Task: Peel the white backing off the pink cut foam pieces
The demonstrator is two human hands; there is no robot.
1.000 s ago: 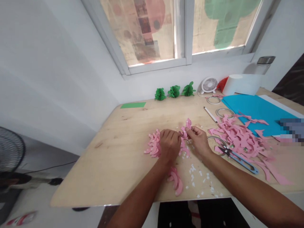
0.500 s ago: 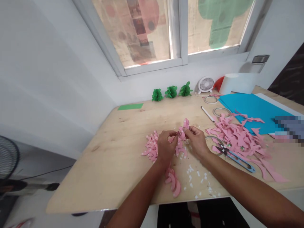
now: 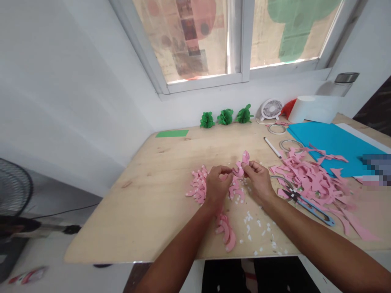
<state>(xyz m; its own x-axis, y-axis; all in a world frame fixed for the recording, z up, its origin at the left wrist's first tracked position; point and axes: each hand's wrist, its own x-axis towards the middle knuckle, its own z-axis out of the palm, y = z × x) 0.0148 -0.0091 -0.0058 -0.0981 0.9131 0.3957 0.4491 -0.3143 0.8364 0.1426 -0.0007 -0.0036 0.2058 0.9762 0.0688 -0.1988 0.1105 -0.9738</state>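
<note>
My right hand (image 3: pixel 258 179) pinches a curved pink paper piece (image 3: pixel 239 170) above the middle of the table. The fingertips of my left hand (image 3: pixel 218 183) are pressed together at the left edge of that same piece. Under and between the hands lie more pink curved cutouts (image 3: pixel 236 193), some with small white bits on them. A pile of similar cutouts (image 3: pixel 198 183) sits left of my left hand, and a stacked row of them (image 3: pixel 226 236) lies by my left forearm. Small white scraps (image 3: pixel 249 228) are scattered between my forearms.
Blue-handled thread snips (image 3: pixel 311 207) lie beside a heap of pink paper offcuts (image 3: pixel 317 175) on the right. Tape rolls (image 3: pixel 291 145), a white pen (image 3: pixel 272 147) and blue sheets (image 3: pixel 336 142) are behind. Green paper figures (image 3: pixel 226 116) and a small fan (image 3: pixel 271 109) stand along the wall.
The view has shifted slightly, so everything on the table appears a little further right. Both hands keep nearly the same grip on the pink paper piece.
</note>
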